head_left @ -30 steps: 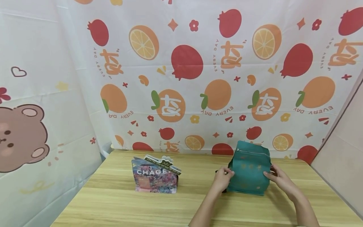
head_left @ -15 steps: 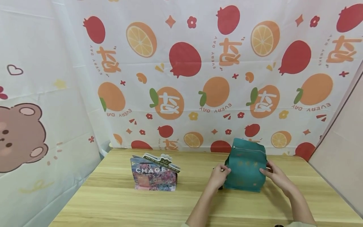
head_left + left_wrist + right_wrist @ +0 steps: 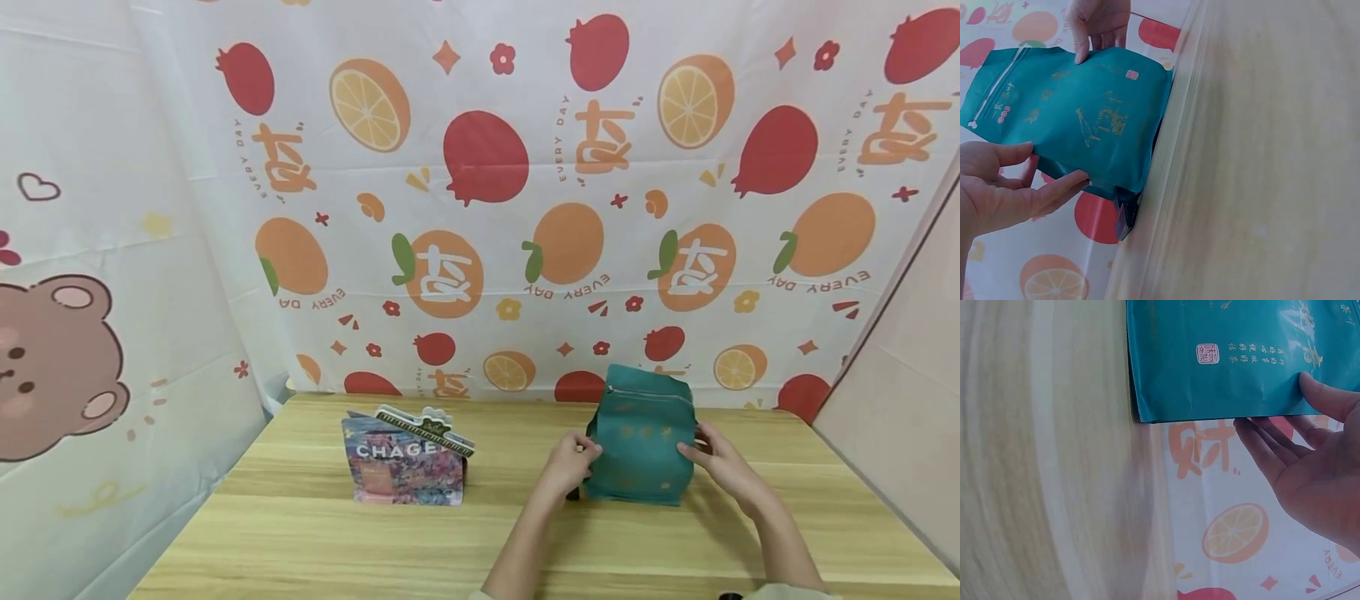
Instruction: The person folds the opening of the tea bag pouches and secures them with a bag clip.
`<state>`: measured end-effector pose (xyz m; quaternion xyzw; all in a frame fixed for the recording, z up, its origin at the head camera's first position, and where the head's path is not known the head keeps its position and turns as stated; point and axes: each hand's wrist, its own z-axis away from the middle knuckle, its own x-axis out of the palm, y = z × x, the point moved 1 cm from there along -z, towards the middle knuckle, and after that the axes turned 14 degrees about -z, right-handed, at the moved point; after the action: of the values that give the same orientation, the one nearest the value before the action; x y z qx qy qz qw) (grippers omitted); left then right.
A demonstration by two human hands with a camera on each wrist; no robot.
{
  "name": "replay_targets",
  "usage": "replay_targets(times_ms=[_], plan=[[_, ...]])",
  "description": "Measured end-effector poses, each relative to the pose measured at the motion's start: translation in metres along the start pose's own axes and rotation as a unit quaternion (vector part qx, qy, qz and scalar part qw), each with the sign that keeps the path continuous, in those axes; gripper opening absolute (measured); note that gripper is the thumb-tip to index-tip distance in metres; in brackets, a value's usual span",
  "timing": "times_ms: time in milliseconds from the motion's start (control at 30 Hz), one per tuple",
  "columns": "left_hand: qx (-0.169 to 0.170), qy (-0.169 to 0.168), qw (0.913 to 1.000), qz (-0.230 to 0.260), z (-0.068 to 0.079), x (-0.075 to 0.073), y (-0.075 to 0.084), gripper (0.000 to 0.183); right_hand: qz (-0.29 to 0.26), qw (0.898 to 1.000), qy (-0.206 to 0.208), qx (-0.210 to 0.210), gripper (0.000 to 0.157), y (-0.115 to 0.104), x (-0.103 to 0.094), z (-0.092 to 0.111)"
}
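A teal stand-up pouch (image 3: 641, 446) with gold print and a zip line near its top stands upright on the table at right. My left hand (image 3: 568, 462) holds its left side edge, the thumb at the front. On the opposite edge my right hand (image 3: 723, 467) grips the pouch, thumb on the front and fingers behind, as the right wrist view shows. A small dark object (image 3: 1125, 219) pokes out by the pouch's lower corner near my left hand; its kind is unclear. The pouch's back is hidden in the head view.
A colourful pouch (image 3: 405, 467) lettered "CHAGE" stands to the left on the wooden table (image 3: 337, 550), with a large clip (image 3: 426, 429) slanted across its top. A fruit-printed cloth (image 3: 465, 275) hangs behind the table; a bear-printed one (image 3: 60, 358) is at left.
The teal pouch has shifted slightly to the left, with both hands staying on its sides. The head view has tilted a little. The colourful pouch stands where it was.
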<state>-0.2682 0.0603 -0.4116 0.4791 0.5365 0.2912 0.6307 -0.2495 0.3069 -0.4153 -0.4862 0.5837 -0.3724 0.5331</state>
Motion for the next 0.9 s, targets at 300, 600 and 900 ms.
replay_targets(times_ms=[300, 600, 900], plan=[[0.010, -0.009, 0.9999, 0.001, 0.001, -0.006, -0.002, 0.011, 0.003, 1.000, 0.002, 0.005, 0.060, -0.002, 0.005, -0.002], [0.011, -0.023, 0.9997, -0.006, 0.002, -0.012, -0.003, 0.008, 0.001, 1.000, 0.000, 0.004, 0.060, -0.003, 0.008, -0.002], [0.014, -0.028, 0.9995, -0.002, 0.004, -0.019, -0.002, 0.008, 0.001, 1.000, -0.005, 0.007, 0.060, -0.005, 0.013, -0.003]])
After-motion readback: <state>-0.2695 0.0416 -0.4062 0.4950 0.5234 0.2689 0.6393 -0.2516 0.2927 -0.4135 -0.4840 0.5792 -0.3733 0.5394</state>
